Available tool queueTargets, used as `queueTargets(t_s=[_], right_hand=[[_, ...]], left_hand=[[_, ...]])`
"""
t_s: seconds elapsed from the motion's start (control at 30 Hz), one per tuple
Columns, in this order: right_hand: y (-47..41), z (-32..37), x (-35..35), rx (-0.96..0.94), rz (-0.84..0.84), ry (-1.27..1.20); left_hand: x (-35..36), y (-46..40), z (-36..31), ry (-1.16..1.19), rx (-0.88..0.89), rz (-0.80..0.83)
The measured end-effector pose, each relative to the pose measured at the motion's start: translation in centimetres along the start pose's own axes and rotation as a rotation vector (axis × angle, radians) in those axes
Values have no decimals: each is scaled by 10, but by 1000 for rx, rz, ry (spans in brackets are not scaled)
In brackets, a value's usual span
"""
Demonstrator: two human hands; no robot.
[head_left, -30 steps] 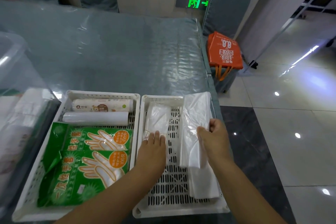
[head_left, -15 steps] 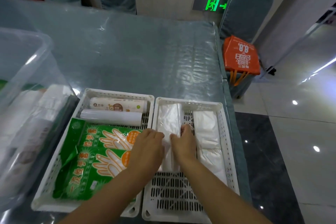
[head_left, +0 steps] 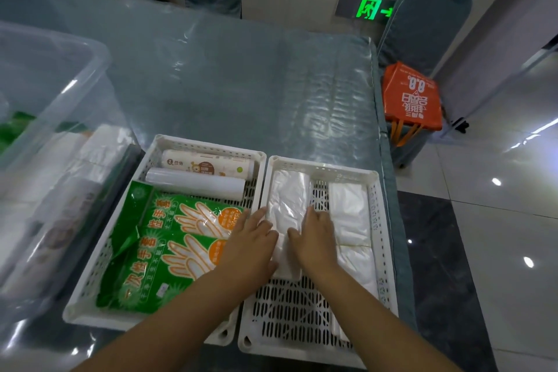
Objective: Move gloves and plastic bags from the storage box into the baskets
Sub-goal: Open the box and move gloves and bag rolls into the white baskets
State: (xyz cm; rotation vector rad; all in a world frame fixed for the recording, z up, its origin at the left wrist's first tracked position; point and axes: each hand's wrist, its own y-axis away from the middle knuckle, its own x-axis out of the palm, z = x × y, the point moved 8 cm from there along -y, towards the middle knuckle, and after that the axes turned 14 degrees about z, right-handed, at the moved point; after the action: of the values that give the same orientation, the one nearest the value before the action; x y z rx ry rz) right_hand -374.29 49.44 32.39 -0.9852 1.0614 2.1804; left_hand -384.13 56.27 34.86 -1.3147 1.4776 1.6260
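Observation:
Two white slotted baskets stand side by side. The left basket holds two green glove packs and two rolls at its far end. In the right basket lie two white stacks of plastic bags: a left stack and a right stack. My left hand and my right hand rest flat with straight fingers on either side of the left stack, pressing it. The clear storage box at the far left still contains white bags and something green.
The baskets sit near the front right corner of a table under clear plastic sheeting. To the right, an orange bag rests on a covered chair beside the table. Glossy floor tiles lie past the table edge.
My right hand let go of the right stack, which now lies flat in the basket, and moved left onto the left stack. Both hands came together there.

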Motion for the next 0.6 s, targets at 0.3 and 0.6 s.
queueTargets(t_s=[0.3,0.6], right_hand=[[57,100,-47,-515,-251,66],[127,278,-67,-889,-449,156]], left_hand=[[-122,97,51,111,-40,-358],[-184,254,201,66,-295,-565]])
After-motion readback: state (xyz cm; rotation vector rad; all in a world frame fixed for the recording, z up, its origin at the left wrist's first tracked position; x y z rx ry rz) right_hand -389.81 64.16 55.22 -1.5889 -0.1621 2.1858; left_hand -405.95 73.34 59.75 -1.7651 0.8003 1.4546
